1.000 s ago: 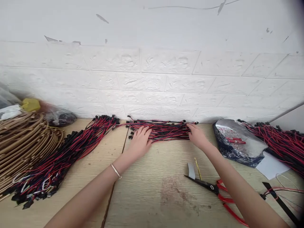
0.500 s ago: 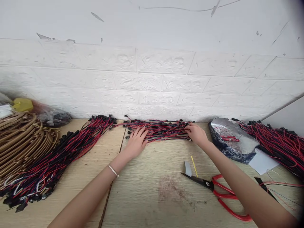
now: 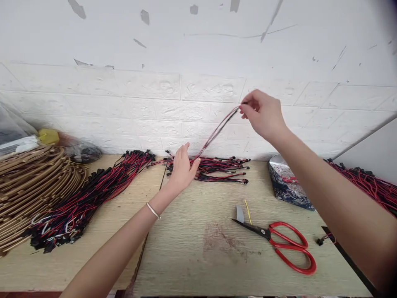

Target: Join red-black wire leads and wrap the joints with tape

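Observation:
My right hand [image 3: 262, 114] is raised in front of the white brick-patterned wall, pinching the end of a thin red-and-black wire cable [image 3: 218, 130]. The cable slants down to the left, toward the pile and my left hand. My left hand [image 3: 183, 167] rests over the left part of a pile of red and black wire cables [image 3: 221, 167] with small black connectors, fingers stretched and thumb apart. Its palm hides the pile's left part and the cable's lower end.
Left lie a long cable bundle [image 3: 105, 188] and stacked bamboo-like hoops [image 3: 34, 174]. Red-handled scissors [image 3: 290, 246] lie in front, beside a grey strip [image 3: 240, 214] and yellow strip [image 3: 248, 211]. A patterned pouch [image 3: 281, 182] and more cables [image 3: 366, 182] are at the right.
My right hand has risen from the pile's right end, lifting one end of a cable. My left hand stays at the pile, its thumb now spread wider. The camera view has shifted slightly.

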{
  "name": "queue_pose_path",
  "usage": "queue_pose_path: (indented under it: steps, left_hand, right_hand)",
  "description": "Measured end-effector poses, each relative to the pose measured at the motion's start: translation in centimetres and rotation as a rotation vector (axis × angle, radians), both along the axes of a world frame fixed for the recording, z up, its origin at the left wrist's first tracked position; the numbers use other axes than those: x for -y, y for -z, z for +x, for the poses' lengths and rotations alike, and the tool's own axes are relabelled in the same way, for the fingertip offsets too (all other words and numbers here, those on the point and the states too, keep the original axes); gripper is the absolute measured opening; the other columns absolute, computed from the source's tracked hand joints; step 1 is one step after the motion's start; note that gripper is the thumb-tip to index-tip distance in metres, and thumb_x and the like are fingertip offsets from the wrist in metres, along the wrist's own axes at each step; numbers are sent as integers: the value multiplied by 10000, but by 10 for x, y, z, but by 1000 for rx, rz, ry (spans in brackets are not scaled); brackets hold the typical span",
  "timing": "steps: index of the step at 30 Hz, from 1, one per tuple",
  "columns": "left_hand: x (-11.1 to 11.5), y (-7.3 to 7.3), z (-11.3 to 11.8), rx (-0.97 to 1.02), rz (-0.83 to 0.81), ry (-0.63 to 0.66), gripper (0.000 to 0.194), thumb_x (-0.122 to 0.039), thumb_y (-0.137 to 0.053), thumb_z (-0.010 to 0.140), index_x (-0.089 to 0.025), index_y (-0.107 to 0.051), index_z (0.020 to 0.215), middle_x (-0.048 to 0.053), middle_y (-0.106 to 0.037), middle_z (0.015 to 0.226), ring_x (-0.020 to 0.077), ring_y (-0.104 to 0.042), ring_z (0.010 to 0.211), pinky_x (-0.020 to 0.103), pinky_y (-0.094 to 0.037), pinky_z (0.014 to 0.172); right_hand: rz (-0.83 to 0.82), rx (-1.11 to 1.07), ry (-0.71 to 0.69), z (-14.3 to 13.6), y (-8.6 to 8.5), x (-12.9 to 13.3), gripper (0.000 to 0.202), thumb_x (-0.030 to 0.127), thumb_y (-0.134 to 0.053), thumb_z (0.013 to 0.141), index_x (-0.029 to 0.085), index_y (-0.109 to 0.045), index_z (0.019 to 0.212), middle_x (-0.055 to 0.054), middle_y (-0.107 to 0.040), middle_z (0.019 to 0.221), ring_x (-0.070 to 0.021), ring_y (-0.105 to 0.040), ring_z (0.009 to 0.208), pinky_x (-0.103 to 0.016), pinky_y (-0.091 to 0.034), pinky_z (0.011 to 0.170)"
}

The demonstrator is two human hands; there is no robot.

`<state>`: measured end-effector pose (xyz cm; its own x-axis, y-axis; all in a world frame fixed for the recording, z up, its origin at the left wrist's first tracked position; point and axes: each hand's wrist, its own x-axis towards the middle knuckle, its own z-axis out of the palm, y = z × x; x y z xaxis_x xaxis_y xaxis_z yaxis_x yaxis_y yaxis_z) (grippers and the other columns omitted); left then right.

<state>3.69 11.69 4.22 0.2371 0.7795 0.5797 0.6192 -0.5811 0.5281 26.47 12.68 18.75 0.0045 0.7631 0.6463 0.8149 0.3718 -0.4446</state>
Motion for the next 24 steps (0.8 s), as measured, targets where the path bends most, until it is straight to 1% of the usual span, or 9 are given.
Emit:
queue_pose_path:
  steps: [3,6,10,12,14,17,20,22,24]
  left_hand:
    - [3,12,-10,85,-28,-65,566,-343,-444,890,-61,-268,1349,249,-413,1346,319,-371,1290,520,-283,1082]
    - [3,22,-26,236,-7,-197,576,-330,-462,873,-64,-256,1341,247,-383,1346,310,-346,1303,504,-249,1100]
    - [4,17,-41,414,30,-339,563,-339,-430,882,-49,-236,1324,270,-324,1367,304,-303,1327,490,-216,1111]
    - [9,7,-44,481,57,-331,532,-362,-383,907,-72,-225,1324,265,-315,1384,282,-309,1331,477,-230,1106]
    - [17,-6,-43,569,103,-291,491,-392,-366,918,-125,-241,1311,231,-341,1393,250,-335,1325,452,-244,1103]
    - [30,-33,-44,702,203,-270,464,-451,-391,905,-188,-280,1271,182,-378,1395,216,-373,1309,426,-250,1105]
    - [36,-67,-57,876,268,-311,456,-480,-386,894,-201,-315,1246,163,-386,1418,196,-374,1322,405,-247,1112]
    - [36,-86,-71,963,210,-273,418,-495,-335,903,-200,-395,1193,141,-486,1353,194,-430,1289,419,-243,1114]
    - [36,-92,-83,954,25,-142,436,-529,-325,891,-180,-517,1069,122,-633,1156,218,-550,1160,441,-307,1072]
  right_hand:
    - [-14,49,-40,-8,-34,-4,72,99,-576,791,113,-646,780,39,-599,607,-84,-570,551,-292,-441,629]
    - [119,-30,-27,-14,-55,-3,233,185,-451,849,64,-647,875,37,-607,665,-74,-604,619,-268,-412,613]
    - [121,-57,-68,-26,-74,3,100,146,-578,816,155,-605,720,47,-576,580,-81,-579,508,-256,-439,556]
    - [308,-196,-112,-34,-83,10,152,122,-614,811,199,-543,701,45,-558,578,-91,-565,505,-251,-445,517]
    - [378,-240,-195,-42,-92,22,196,137,-627,816,218,-504,687,38,-553,586,-100,-572,529,-249,-452,503]
    - [294,-110,-334,-57,-98,44,213,120,-637,796,219,-518,649,26,-564,592,-108,-588,548,-262,-465,513]
    - [269,-99,-434,-70,-100,67,212,136,-627,796,221,-541,621,24,-571,609,-119,-610,591,-278,-482,531]
    - [206,-157,-496,-76,-100,80,226,152,-635,790,218,-541,595,30,-583,630,-122,-622,618,-279,-481,533]
    - [111,-231,-538,-79,-100,90,218,147,-630,791,210,-557,595,40,-596,634,-117,-628,623,-270,-461,517]
